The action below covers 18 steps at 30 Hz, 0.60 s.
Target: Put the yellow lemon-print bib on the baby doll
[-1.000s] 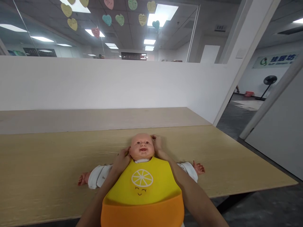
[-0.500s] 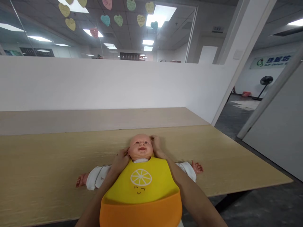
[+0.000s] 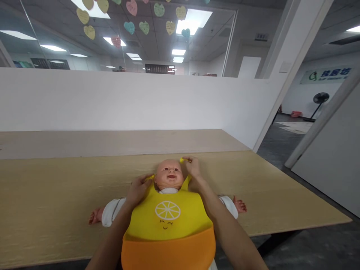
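A baby doll (image 3: 170,174) lies on its back on the wooden table (image 3: 56,187), its white-sleeved arms spread to both sides. Over its chest lies a yellow bib (image 3: 168,228) with a lemon-slice print, a smiling face and an orange pocket. My left hand (image 3: 139,190) pinches one neck strap of the bib beside the doll's head. On the other side, my right hand (image 3: 192,167) grips the opposite strap, whose yellow tip shows past my fingers near the top of the head. Both straps are apart from each other.
A white partition wall (image 3: 112,101) with glass above stands behind the table, heart-shaped notes (image 3: 159,9) stuck to the glass. The table's right edge ends near an open doorway and a door (image 3: 329,150). Farther back stand a black fan (image 3: 320,98) and a red bucket (image 3: 296,114).
My hands have drawn apart, out from behind the doll's neck, and the strap ends now show in my fingers. The right hand has risen slightly.
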{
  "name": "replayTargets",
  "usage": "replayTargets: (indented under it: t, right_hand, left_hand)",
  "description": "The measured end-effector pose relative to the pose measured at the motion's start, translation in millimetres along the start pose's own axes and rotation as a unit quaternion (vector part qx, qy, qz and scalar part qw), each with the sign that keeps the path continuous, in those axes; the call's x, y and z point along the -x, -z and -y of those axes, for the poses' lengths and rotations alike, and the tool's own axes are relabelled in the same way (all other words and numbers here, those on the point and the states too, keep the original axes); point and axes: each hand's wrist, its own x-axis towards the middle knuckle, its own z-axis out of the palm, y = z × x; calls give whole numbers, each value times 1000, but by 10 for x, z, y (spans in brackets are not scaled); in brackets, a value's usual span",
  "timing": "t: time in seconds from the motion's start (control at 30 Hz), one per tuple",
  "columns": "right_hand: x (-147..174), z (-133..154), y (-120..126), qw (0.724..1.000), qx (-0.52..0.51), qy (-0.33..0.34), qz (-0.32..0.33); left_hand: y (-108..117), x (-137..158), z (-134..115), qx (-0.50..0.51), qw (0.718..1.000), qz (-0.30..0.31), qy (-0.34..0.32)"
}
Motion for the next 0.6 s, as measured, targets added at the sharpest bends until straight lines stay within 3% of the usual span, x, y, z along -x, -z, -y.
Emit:
replayTargets:
  t: [0.17, 0.23, 0.33, 0.47, 0.53, 0.6]
  right_hand:
    - [156, 302, 305, 971, -230, 55, 31]
    - [296, 474, 402, 960, -255, 87, 71]
    - [548, 757, 456, 944, -234, 143, 184]
    - [832, 1067, 353, 907, -148, 217, 330]
    - [911, 1164, 280, 902, -62, 252, 346]
    - [945, 1230, 237, 905, 17, 281, 320]
  left_hand:
    - [111, 91, -76, 165, 985, -41, 3]
    - [156, 151, -156, 189, 981, -45, -10]
    - [199, 244, -275, 188, 981, -33, -39]
    - [203, 376, -418, 136, 984, -15, -113]
    - [197, 441, -495, 96, 984, 2, -148]
    - [197, 499, -572, 55, 986, 6, -155]
